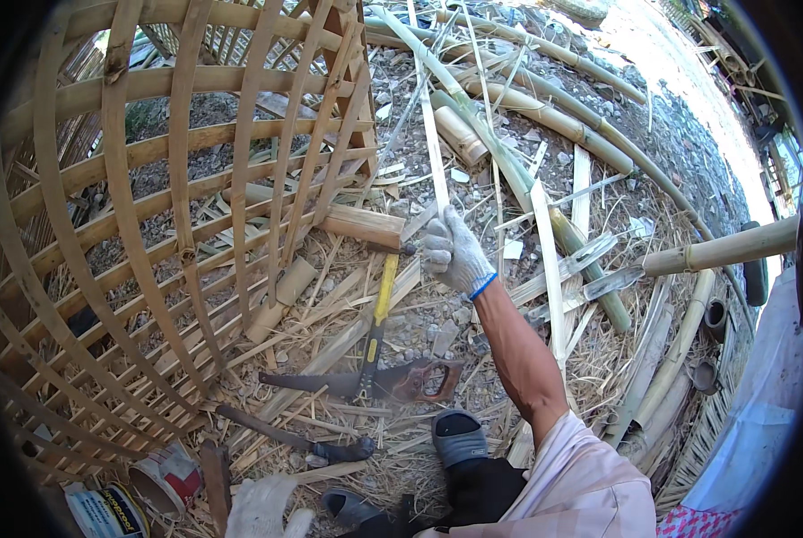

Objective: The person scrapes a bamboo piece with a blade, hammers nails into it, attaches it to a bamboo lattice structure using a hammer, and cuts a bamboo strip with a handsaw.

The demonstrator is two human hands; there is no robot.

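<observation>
My right hand, in a grey-white knit glove with a blue cuff, is closed around the lower end of a long pale bamboo strip. The strip runs up and away to the far edge. Low at the front, my left hand wears a similar glove; the picture's edge cuts it off, so its fingers cannot be read. Just below my right hand, a hammer with a yellow and black handle lies across a handsaw. A woven bamboo lattice stands to the left, beside a wooden block.
Bamboo poles lie across the far right ground, amid shavings and gravel. A dark-handled tool lies near my sandalled feet. Two tubs stand front left. A bamboo pole juts in at right, beside hanging cloth.
</observation>
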